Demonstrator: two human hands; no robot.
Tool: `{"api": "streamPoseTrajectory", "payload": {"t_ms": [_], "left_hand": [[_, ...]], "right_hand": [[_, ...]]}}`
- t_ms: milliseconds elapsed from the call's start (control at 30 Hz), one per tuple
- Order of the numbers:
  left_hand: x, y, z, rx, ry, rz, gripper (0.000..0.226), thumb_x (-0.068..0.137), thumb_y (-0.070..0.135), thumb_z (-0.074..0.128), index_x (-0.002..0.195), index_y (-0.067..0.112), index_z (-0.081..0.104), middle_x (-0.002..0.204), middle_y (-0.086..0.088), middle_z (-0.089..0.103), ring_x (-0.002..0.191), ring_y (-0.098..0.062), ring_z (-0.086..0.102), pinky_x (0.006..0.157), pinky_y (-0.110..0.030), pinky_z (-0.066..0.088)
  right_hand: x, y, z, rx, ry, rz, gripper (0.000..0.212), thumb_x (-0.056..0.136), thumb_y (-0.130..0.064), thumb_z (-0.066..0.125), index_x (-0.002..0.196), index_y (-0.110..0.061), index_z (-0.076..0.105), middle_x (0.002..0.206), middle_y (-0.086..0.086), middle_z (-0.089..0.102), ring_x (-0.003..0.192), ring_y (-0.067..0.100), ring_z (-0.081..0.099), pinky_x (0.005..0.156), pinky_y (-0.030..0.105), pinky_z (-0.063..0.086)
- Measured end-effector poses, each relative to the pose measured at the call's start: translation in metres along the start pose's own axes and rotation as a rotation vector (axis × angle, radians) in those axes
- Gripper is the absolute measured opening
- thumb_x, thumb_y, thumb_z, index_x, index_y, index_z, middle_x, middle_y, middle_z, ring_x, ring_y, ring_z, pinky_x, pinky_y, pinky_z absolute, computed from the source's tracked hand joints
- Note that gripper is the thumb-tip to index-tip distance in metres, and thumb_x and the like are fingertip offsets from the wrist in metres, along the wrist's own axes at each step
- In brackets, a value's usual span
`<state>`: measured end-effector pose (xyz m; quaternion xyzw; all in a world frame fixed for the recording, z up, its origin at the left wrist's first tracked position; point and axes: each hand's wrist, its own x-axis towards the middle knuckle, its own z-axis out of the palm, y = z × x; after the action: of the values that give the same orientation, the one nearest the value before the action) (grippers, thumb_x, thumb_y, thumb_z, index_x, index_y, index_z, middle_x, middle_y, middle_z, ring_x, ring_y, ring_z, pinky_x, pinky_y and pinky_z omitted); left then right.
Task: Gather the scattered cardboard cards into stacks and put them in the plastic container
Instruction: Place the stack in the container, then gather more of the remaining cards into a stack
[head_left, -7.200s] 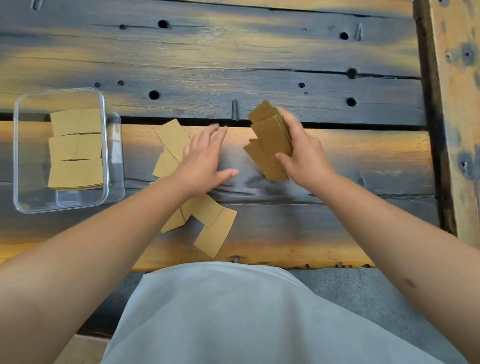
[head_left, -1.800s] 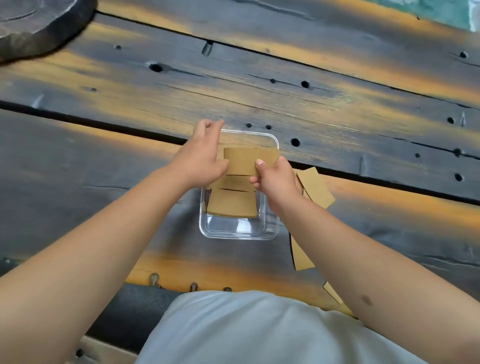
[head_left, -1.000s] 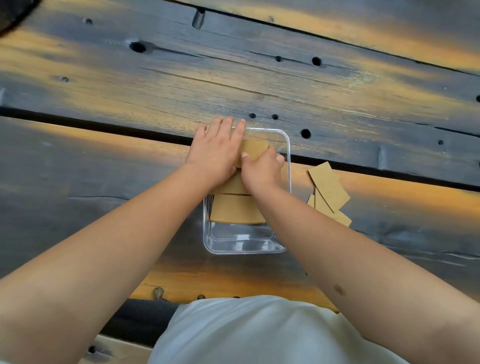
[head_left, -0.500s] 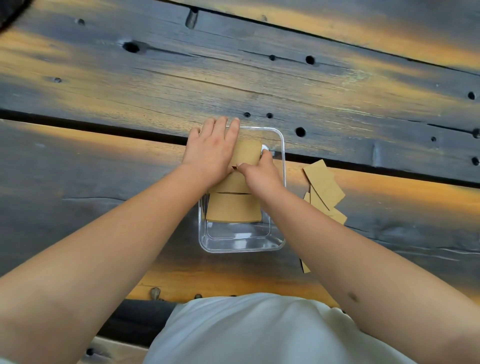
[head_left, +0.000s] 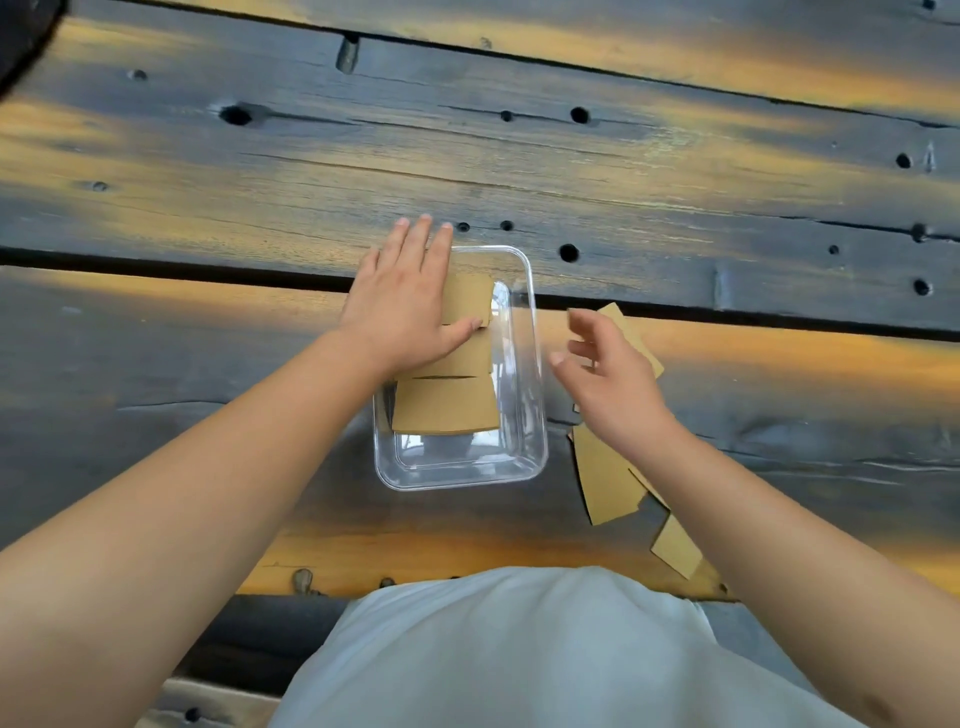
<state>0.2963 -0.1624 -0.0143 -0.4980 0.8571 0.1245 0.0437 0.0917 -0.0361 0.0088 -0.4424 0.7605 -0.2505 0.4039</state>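
Left hand (head_left: 402, 306) fingers flat, pressing the stacked cards (head_left: 447, 410) down; right hand (head_left: 608, 384) fingers loosely spread, empty — loose cards (head_left: 605, 480) beneath look light, stiff; pinch their edges.

We see our left hand (head_left: 402, 306) lying flat on the card stacks (head_left: 447, 402) inside the clear container (head_left: 535, 415), while our right hand (head_left: 608, 382), fingers loosely curled and holding nothing, hovers over loose cards (head_left: 605, 483) on the wooden surface (head_left: 727, 208).

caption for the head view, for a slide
Left hand presses stacked cards in the clear container; empty right hand hovers over loose cards.
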Motion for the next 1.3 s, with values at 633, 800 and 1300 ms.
{"api": "streamPoseTrajectory", "payload": {"t_ms": [633, 800, 1300], "left_hand": [[-0.095, 0.206, 0.056, -0.214, -0.212, 0.43, 0.081, 0.085, 0.053, 0.055, 0.148, 0.016, 0.019, 0.158, -0.011, 0.012, 0.144, -0.026, 0.01, 0.115, -0.044, 0.02], [-0.096, 0.206, 0.103, -0.191, -0.403, 0.13, 0.097, 0.079, 0.055, 0.067, 0.148, 0.031, 0.003, 0.158, -0.013, -0.013, 0.145, -0.035, -0.006, 0.114, -0.052, 0.015], [-0.122, 0.248, 0.136, -0.285, -0.276, -0.212, 0.107, 0.067, 0.042, 0.083, 0.143, 0.038, 0.007, 0.145, -0.006, 0.002, 0.119, -0.034, 0.027, 0.093, -0.045, 0.041]], "right_hand": [[-0.115, 0.223, -0.063, -0.804, -0.172, 0.121, 0.107, 0.072, -0.06, 0.07, 0.15, -0.033, 0.002, 0.161, 0.002, -0.01, 0.145, 0.029, 0.001, 0.111, 0.045, 0.024], [-0.109, 0.233, -0.074, -0.763, -0.083, 0.07, 0.1, 0.07, -0.063, 0.071, 0.148, -0.039, 0.013, 0.157, 0.004, 0.007, 0.135, 0.028, 0.012, 0.107, 0.044, 0.03], [-0.072, 0.213, -0.076, -0.535, -0.089, 0.066, 0.067, 0.077, -0.047, 0.074, 0.129, -0.028, 0.037, 0.11, 0.0, 0.03, 0.106, 0.024, 0.031, 0.075, 0.035, 0.038]]}}
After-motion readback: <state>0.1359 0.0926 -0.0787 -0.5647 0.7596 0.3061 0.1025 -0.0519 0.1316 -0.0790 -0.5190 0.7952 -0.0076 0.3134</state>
